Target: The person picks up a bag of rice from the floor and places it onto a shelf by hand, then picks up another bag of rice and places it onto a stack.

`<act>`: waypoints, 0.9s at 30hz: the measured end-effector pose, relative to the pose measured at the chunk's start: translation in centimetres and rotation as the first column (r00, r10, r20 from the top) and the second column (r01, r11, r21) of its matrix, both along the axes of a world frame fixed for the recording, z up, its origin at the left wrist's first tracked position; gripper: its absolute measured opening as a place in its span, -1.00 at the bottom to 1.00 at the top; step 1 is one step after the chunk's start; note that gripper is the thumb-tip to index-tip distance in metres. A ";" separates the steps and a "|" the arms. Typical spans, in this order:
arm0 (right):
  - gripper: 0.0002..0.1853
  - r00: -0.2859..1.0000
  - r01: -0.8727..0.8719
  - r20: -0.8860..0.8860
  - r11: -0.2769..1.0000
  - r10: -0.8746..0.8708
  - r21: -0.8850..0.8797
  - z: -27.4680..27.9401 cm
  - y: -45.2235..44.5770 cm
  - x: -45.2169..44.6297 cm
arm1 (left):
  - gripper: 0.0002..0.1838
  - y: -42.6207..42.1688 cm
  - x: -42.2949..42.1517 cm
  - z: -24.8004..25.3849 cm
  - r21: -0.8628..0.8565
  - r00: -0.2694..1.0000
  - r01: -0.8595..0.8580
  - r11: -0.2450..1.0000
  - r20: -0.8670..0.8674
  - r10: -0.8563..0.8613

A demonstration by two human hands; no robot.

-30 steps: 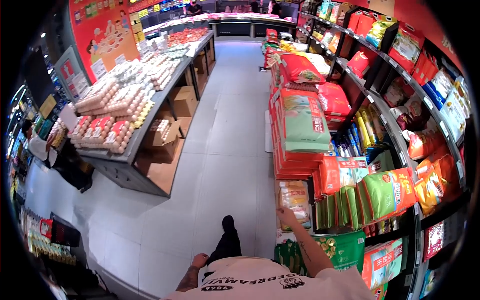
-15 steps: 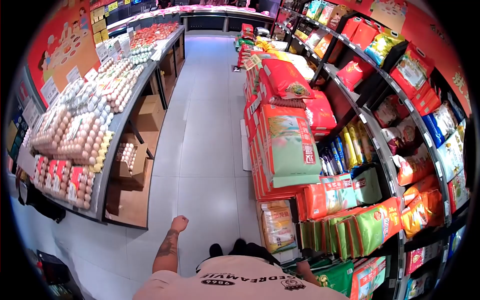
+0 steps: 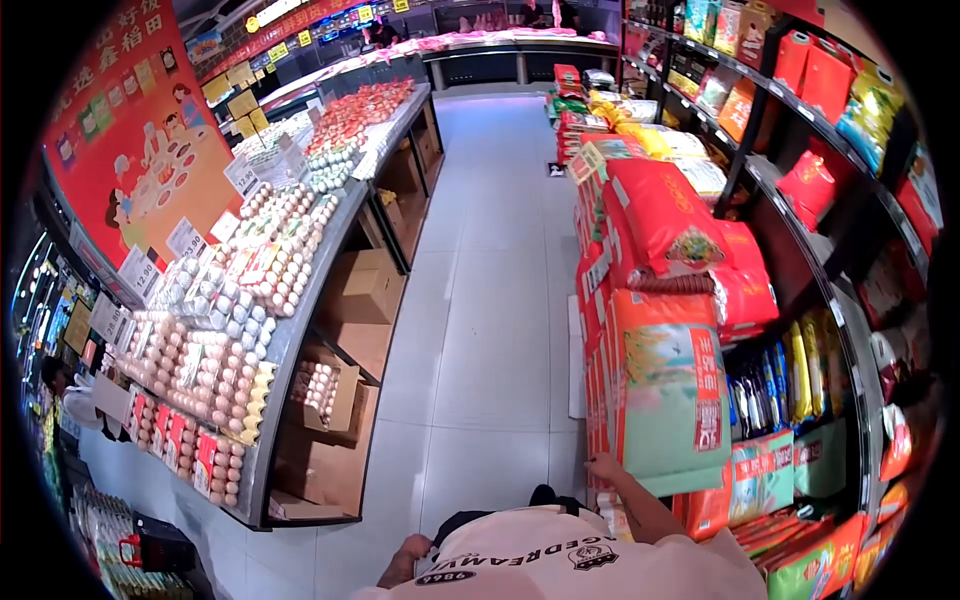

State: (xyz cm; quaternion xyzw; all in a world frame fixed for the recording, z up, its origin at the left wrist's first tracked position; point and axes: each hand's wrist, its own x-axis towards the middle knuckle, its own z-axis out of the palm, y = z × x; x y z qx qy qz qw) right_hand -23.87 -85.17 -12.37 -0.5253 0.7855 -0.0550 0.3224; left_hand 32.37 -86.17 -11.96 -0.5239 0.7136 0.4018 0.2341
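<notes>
My left hand [image 3: 413, 547] hangs low beside my body in the head view, over the floor, its fingers curled in and holding nothing that shows. Ahead of my body on the right, my right hand [image 3: 603, 467] is loosely closed and looks empty. It is next to the front lower edge of a tall stack of rice bags [image 3: 668, 385]; whether it touches them I cannot tell. On top of the stack's far part lies a red bag [image 3: 668, 215]. My left hand is nearest to the egg stand [image 3: 262, 480].
Cartons of eggs [image 3: 205, 370] cover the stand on the left, with cardboard boxes [image 3: 362, 287] beneath. A tiled aisle [image 3: 490, 330] runs forward to a counter [image 3: 480, 65] with people behind it. Packed shelves [image 3: 820, 250] line the right. Another person [image 3: 80, 400] is at far left.
I have moved forward, and the view has turned left. My left hand has swung back to my side; my right hand has swung forward beside the rice bags.
</notes>
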 end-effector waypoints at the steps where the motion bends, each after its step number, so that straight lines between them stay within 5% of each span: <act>1: -0.63 1.000 -0.013 -0.018 0.999 0.012 -0.045 -1.4 -2.9 -2.5 | -0.64 -0.8 -0.4 0.7 0.031 0.981 -0.192 0.981 0.008 0.192; 4: -0.63 0.999 0.004 0.038 0.991 0.001 -0.135 3.3 -10.6 -8.0 | -0.69 -3.2 -2.6 0.8 0.174 0.766 -0.631 0.756 -0.015 0.643; 5: -0.63 0.999 0.039 0.027 0.990 -0.036 -0.133 3.4 -13.2 -9.7 | -0.67 -4.6 -3.7 0.8 0.140 0.789 -0.602 0.786 -0.048 0.612; 6: -0.63 0.997 0.080 0.016 0.987 -0.078 -0.137 3.5 -15.7 -11.3 | -0.66 -5.8 -3.4 -1.8 -0.057 0.947 -0.261 0.964 -0.208 0.244; 8: -0.63 0.984 0.177 0.042 0.979 -0.174 -0.102 4.3 -19.6 -13.0 | -0.66 -10.7 -7.5 0.2 -0.007 0.977 -0.213 0.977 -0.023 0.212; 12: -0.65 0.944 0.306 0.143 0.950 -0.296 -0.055 4.6 -23.6 -12.9 | -0.64 -21.1 -11.2 -4.1 -0.021 0.945 -0.274 0.961 -0.192 0.265; 14: -0.69 0.940 0.329 0.110 0.943 -0.322 -0.056 0.9 -23.2 -12.9 | -0.63 -28.6 -12.0 -10.2 0.062 0.898 -0.336 0.940 -0.281 0.339; 15: -0.69 0.945 0.317 0.080 0.948 -0.319 0.036 0.0 -22.7 -12.7 | -0.63 -33.1 -13.5 -8.5 0.117 0.855 -0.353 0.928 -0.362 0.371; 16: -0.68 0.950 0.298 0.056 0.946 -0.307 0.129 -0.8 -22.0 -12.4 | -0.64 -38.3 -14.0 -6.8 0.062 0.920 0.033 0.998 -0.392 -0.007; 17: -0.67 0.963 0.250 0.078 0.963 -0.259 0.104 -3.0 -21.1 -12.5 | -0.66 -42.7 -16.0 -7.4 -0.059 0.987 0.090 0.994 -0.125 -0.097; 18: -0.65 0.971 0.232 0.028 0.963 -0.238 0.138 -3.8 -21.1 -12.0 | -0.65 -47.6 -18.0 -5.7 0.000 0.996 0.079 0.997 0.049 -0.078; 19: -0.63 0.970 0.217 0.063 0.955 -0.234 0.204 1.4 -23.0 -10.4 | -0.65 -52.6 -19.6 -1.2 -0.070 0.999 0.031 0.997 -0.028 -0.033; 21: -0.65 0.824 0.457 0.140 0.791 -0.548 0.406 1.0 -24.5 -10.5 | -0.65 -61.6 -22.0 0.5 -0.252 0.999 -0.048 0.967 -0.032 0.042; 23: -0.69 0.738 0.548 0.186 0.736 -0.649 0.397 2.1 -26.5 -10.7 | -0.67 -70.7 -21.9 -4.2 -0.434 0.985 -0.058 0.899 -0.169 -0.018; 24: -0.70 0.689 0.587 0.214 0.707 -0.692 0.395 2.3 -27.8 -10.8 | -0.66 -73.6 -23.2 0.0 -0.416 0.961 -0.201 0.887 -0.258 0.096; 27: -0.73 0.699 0.583 0.145 0.676 -0.700 0.451 1.1 -32.9 -12.9 | -0.72 -81.6 -26.0 3.4 -0.552 0.933 -0.210 0.807 -0.359 -0.002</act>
